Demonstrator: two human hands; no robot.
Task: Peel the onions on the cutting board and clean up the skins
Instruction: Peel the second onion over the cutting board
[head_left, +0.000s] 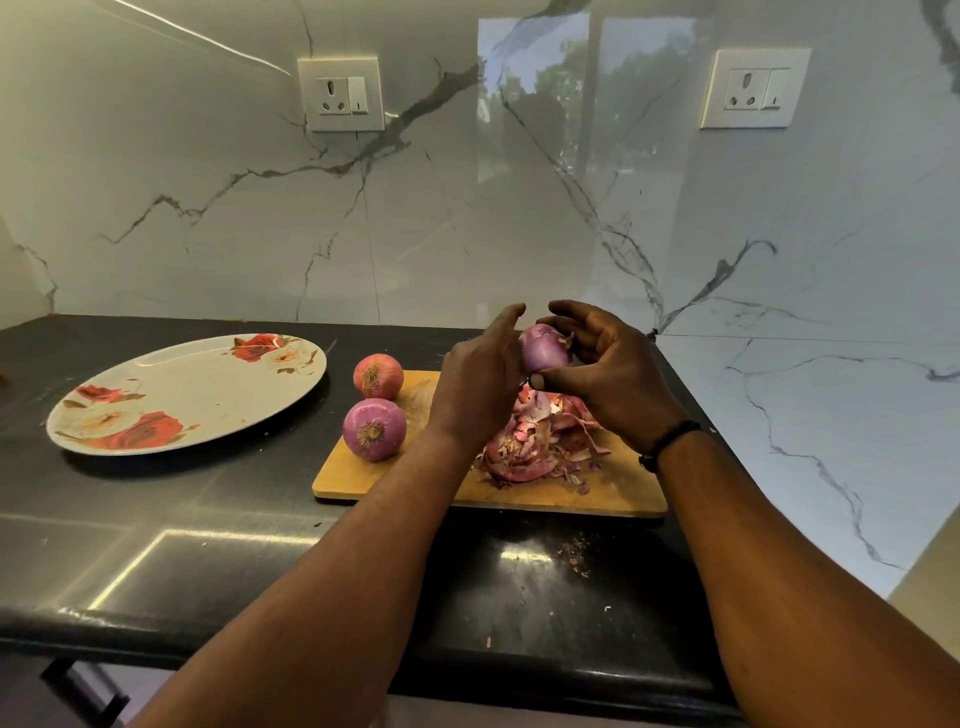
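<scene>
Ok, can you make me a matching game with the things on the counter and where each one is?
Things:
1. plate
2. purple onion
3. pile of skins
4. socket

Places:
A. on the cutting board, under the hands
B. on the wall
C. on the dark counter, left of the board
D. held in both hands

Pairs: 1-C, 2-D, 3-A, 4-B

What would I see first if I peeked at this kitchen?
Two hands, the left hand and right hand, holding a purple peeled onion above a heap of onion skins on the wooden cutting board. To the left lies a rose-patterned plate.
</scene>
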